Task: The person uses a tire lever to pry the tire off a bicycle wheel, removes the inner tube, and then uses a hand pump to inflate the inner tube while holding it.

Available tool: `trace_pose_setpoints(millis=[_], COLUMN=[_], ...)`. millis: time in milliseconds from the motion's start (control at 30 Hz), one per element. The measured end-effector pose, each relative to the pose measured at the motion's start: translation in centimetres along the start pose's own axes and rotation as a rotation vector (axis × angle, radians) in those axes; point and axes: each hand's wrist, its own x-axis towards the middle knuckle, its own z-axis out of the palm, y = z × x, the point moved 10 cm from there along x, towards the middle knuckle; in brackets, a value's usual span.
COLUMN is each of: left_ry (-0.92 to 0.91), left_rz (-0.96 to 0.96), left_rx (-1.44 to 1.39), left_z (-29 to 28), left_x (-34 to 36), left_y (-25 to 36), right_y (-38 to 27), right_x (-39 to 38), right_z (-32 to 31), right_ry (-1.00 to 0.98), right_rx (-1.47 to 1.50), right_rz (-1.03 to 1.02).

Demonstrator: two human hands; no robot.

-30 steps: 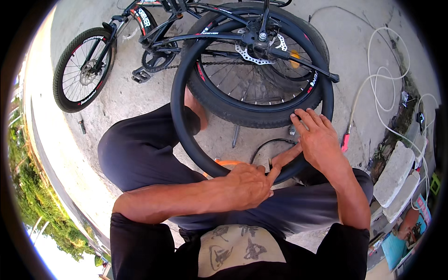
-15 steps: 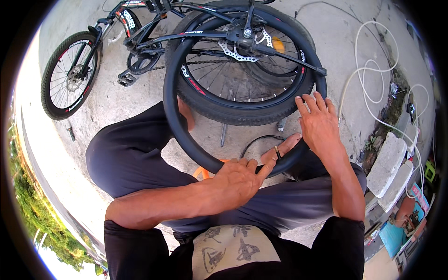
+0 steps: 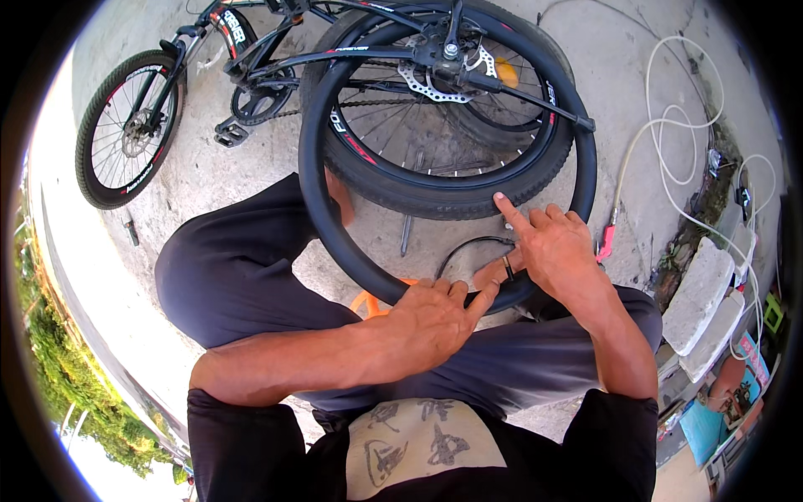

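A plump black inner tube [image 3: 316, 219] loops round the rear end of a bicycle lying on its side, its near part over my lap. My left hand [image 3: 428, 322] curls its fingers over the near stretch of the tube, thumb toward the brass-coloured valve stem [image 3: 507, 268]. My right hand [image 3: 559, 251] is over the tube's right side, index finger stretched toward the rear tyre [image 3: 435, 203] and other fingers partly bent; nothing shows in its grasp. Beside it lies the red-pink fitting [image 3: 606, 243] of a pale air hose [image 3: 623, 171]. The tube behind this hand is hidden.
The bicycle frame [image 3: 335, 57] and front wheel [image 3: 131, 130] extend to the far left. A metal rod [image 3: 406, 234] lies below the rear tyre, a small dark object [image 3: 131, 233] at left. Concrete blocks [image 3: 698, 297] stand at right. Something orange [image 3: 368, 303] shows beneath the tube.
My right hand has come off the tube's right side and moved down and left, its index finger now extended. The hose's red-pink fitting has come into view. My left hand stays on the tube.
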Motion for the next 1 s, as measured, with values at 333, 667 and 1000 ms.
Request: trace_pose_setpoints(millis=[333, 667, 1000], left_ry=[0.030, 0.019, -0.038], left_rz=[-0.009, -0.009, -0.017], left_rx=[-0.017, 0.039, 0.116], left_z=[-0.4, -0.4, 0.0], left_x=[0.1, -0.1, 0.1], left_y=[-0.1, -0.3, -0.2], right_y=[5.1, 3.5, 2.1], right_x=[0.3, -0.1, -0.3], right_z=[0.2, -0.5, 0.4], right_ry=[0.073, 0.054, -0.004], right_rx=[-0.286, -0.157, -0.043], right_rz=[0.236, 0.170, 0.077])
